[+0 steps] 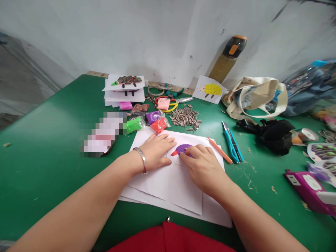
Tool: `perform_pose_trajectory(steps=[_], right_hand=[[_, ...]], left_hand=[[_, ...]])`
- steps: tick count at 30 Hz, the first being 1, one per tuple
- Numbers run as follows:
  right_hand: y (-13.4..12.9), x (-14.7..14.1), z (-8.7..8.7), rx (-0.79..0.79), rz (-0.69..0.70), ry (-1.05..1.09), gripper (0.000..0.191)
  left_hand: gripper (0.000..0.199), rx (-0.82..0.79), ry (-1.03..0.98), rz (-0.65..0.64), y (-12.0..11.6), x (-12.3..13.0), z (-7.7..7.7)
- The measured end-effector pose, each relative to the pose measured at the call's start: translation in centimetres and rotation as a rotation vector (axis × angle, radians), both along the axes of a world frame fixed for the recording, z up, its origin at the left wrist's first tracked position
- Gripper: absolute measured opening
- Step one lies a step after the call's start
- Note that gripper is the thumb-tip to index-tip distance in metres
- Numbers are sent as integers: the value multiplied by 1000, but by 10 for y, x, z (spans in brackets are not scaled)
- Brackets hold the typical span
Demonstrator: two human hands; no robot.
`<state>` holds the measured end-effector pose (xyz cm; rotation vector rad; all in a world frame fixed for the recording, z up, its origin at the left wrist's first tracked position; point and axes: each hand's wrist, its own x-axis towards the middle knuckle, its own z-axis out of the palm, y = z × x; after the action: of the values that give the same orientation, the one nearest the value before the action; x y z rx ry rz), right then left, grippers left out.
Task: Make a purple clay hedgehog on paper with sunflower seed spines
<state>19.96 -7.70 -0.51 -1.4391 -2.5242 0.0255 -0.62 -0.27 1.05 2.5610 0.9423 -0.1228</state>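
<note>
White paper sheets lie stacked on the green table before me. On the top sheet is a flat purple clay shape with a red pointed tip on its left, partly covered by my right hand. My left hand, a silver bangle at its wrist, rests flat and open on the paper, left of the shape. The fingers of my right hand are curled together on the purple clay; a tiny pale thing shows at the fingertips, too small to name. Beside that hand lie an orange pencil-like stick and a blue utility knife.
Beyond the paper are sunflower seeds, bagged clay, scissors and pliers. Finished hedgehog pictures stand back left, with a blurred-out object nearer. A bottle, cloth bag and magenta device are rightward.
</note>
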Motion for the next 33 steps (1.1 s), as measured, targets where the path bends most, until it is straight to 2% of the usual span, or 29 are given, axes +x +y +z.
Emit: perform_pose_trajectory(steps=[4, 10, 15, 19, 33], right_hand=[[0, 4, 2, -23, -8, 93, 33], [-3, 0, 6, -75, 3, -24, 30], [-3, 2, 9, -86, -22, 34, 31], [-3, 3, 10, -99, -12, -18, 29], [-5, 3, 10, -13, -3, -25, 32]], left_hand=[[50, -4, 13, 4, 0, 1, 0], [50, 0, 34, 2, 0, 2, 1], [53, 4, 34, -2, 0, 1, 0], [54, 0, 40, 5, 0, 1, 0], [51, 22, 28, -6, 0, 2, 0]])
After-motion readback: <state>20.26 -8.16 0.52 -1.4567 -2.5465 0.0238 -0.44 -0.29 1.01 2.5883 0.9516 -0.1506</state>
